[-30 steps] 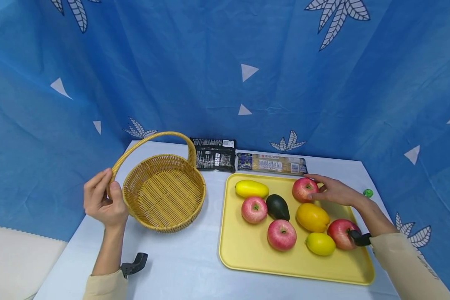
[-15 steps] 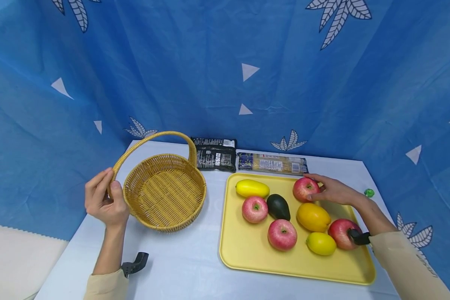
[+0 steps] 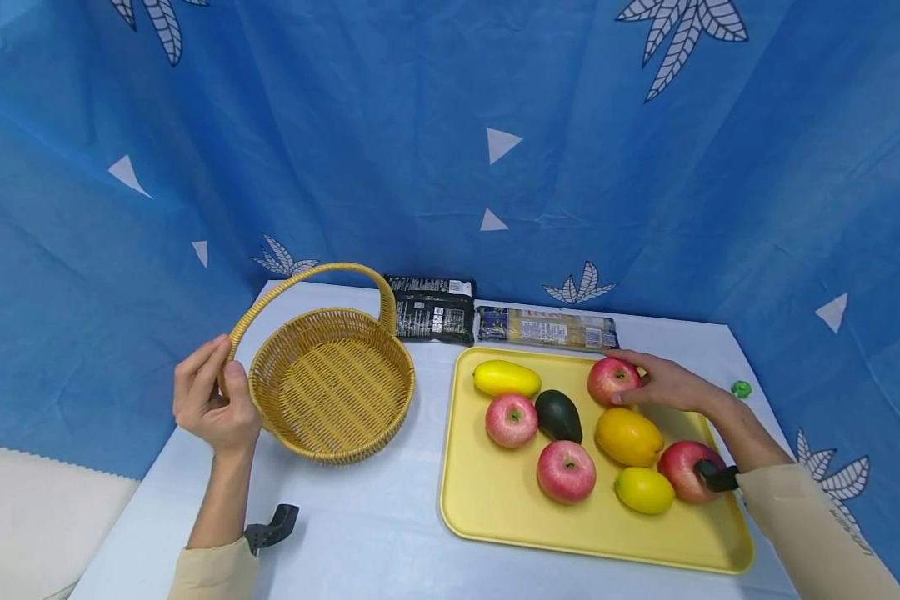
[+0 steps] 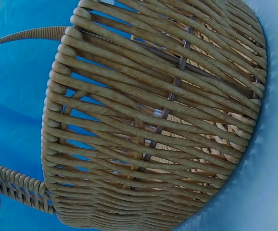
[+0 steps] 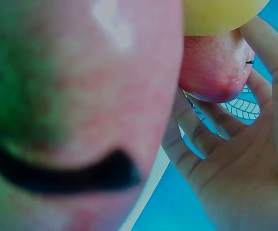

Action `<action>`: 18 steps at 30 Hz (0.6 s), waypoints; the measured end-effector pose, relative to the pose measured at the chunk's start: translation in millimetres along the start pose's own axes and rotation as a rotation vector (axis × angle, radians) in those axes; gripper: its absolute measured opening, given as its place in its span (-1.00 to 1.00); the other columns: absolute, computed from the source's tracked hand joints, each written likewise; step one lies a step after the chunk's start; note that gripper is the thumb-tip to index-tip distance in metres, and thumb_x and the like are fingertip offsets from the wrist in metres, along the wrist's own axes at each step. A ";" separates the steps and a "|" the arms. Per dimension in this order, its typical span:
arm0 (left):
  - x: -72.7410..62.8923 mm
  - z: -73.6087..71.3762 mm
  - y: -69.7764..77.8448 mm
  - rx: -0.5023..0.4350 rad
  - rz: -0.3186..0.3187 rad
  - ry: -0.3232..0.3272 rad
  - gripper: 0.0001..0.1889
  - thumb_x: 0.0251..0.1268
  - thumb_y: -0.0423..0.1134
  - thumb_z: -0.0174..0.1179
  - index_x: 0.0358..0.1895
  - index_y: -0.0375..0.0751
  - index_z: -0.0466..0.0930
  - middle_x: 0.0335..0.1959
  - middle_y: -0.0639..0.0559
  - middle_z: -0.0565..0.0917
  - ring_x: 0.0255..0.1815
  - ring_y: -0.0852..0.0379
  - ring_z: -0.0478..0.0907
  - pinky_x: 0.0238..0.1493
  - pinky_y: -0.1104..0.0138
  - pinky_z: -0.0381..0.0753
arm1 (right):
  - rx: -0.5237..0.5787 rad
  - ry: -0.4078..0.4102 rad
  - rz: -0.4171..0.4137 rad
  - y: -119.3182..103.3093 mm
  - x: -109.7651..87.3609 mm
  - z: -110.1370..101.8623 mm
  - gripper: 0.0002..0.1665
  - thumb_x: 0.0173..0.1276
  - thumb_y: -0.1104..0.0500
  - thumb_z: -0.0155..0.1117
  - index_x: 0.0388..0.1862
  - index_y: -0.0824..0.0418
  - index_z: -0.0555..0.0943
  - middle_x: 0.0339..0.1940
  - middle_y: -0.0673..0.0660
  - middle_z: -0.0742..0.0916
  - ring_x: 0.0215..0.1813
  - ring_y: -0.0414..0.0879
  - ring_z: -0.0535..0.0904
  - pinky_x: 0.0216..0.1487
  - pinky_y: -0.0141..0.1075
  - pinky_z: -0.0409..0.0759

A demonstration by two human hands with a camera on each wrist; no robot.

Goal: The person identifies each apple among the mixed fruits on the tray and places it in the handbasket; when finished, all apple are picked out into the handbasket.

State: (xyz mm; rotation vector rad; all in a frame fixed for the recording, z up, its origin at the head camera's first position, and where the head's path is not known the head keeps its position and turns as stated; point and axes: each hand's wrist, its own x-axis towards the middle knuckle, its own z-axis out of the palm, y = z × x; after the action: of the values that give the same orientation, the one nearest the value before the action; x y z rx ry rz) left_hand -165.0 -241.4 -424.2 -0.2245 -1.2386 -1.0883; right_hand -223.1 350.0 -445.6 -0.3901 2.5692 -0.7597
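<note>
My left hand [image 3: 217,396] grips the left side of the arched handle [image 3: 307,271] of a round wicker basket [image 3: 405,408]. The basket stands upright with its bare woven bottom showing; its side wall [image 4: 148,110] fills the left wrist view. On the right, my right hand [image 3: 667,383] holds a red apple [image 3: 612,380] at the back of a yellow tray [image 3: 495,529], thumb in front and fingers behind. The right wrist view has this apple [image 5: 216,67] between thumb and fingers, away from the palm. Another red apple [image 5: 81,96] looms blurred close to that camera.
Also on the tray are two pink apples [image 3: 512,420], a dark avocado [image 3: 558,415], a long yellow fruit [image 3: 506,377], an orange-yellow fruit [image 3: 630,436] and a lemon [image 3: 643,490]. Behind lie a black packet [image 3: 433,310] and a pasta pack [image 3: 547,327]. A blue curtain [image 3: 390,150] hangs behind.
</note>
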 end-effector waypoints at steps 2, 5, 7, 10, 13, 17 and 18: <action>0.1 0.3 0.0 -0.002 0.000 0.002 -0.60 0.22 -0.15 0.40 -0.27 -0.57 0.73 -0.25 -0.32 0.70 -0.18 0.04 0.68 -0.18 0.55 0.61 | 0.001 -0.004 0.004 -0.4 0.7 0.2 0.02 0.25 -0.17 0.44 0.58 0.11 0.23 0.41 0.37 0.45 0.37 0.35 0.37 0.29 0.36 0.38; 0.1 0.5 0.1 -0.006 -0.002 0.006 -0.60 0.21 -0.15 0.40 -0.27 -0.57 0.73 -0.26 -0.32 0.70 -0.18 0.04 0.68 -0.20 0.55 0.59 | 0.003 -0.008 0.006 -1.2 1.8 0.5 0.02 0.24 -0.17 0.45 0.57 0.11 0.24 0.38 0.35 0.49 0.35 0.32 0.40 0.28 0.32 0.43; 0.2 0.5 0.3 -0.008 -0.003 0.008 -0.59 0.21 -0.14 0.41 -0.28 -0.57 0.73 -0.26 -0.32 0.70 -0.18 0.04 0.68 -0.20 0.55 0.59 | 0.004 -0.008 0.010 -1.6 2.2 0.3 0.02 0.24 -0.17 0.46 0.57 0.11 0.24 0.36 0.34 0.50 0.34 0.31 0.41 0.27 0.30 0.45; 0.3 0.5 0.4 -0.009 -0.004 0.010 -0.58 0.21 -0.13 0.41 -0.28 -0.58 0.73 -0.26 -0.32 0.70 -0.18 0.04 0.68 -0.20 0.56 0.60 | 0.001 -0.006 0.013 -1.5 2.6 0.3 0.02 0.23 -0.18 0.46 0.57 0.10 0.25 0.36 0.34 0.51 0.34 0.31 0.41 0.27 0.30 0.45; 0.4 0.5 0.6 -0.008 -0.005 0.011 -0.58 0.21 -0.12 0.41 -0.28 -0.58 0.73 -0.26 -0.32 0.70 -0.18 0.04 0.68 -0.21 0.56 0.59 | -0.007 -0.006 0.017 -0.9 2.9 0.5 0.02 0.23 -0.19 0.45 0.56 0.09 0.24 0.36 0.32 0.51 0.34 0.30 0.41 0.26 0.30 0.46; 0.1 0.9 0.8 -0.004 -0.005 0.014 -0.58 0.21 -0.12 0.41 -0.28 -0.57 0.73 -0.26 -0.31 0.70 -0.18 0.04 0.68 -0.21 0.56 0.59 | -0.015 -0.007 0.023 -0.9 3.1 0.7 0.02 0.23 -0.21 0.44 0.56 0.09 0.25 0.34 0.32 0.52 0.33 0.30 0.42 0.25 0.30 0.46; 0.0 1.0 0.9 -0.004 -0.004 0.013 -0.58 0.21 -0.12 0.41 -0.28 -0.57 0.73 -0.26 -0.31 0.70 -0.18 0.04 0.68 -0.21 0.56 0.59 | -0.017 -0.007 0.024 -1.1 3.0 0.7 0.02 0.23 -0.21 0.44 0.56 0.10 0.24 0.35 0.32 0.52 0.33 0.30 0.42 0.25 0.31 0.46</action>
State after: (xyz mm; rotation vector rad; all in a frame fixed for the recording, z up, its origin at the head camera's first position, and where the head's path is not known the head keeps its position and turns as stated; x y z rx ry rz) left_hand -164.9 -240.3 -423.5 -0.2178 -1.2263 -1.0942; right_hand -225.3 347.6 -446.5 -0.3661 2.5708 -0.7268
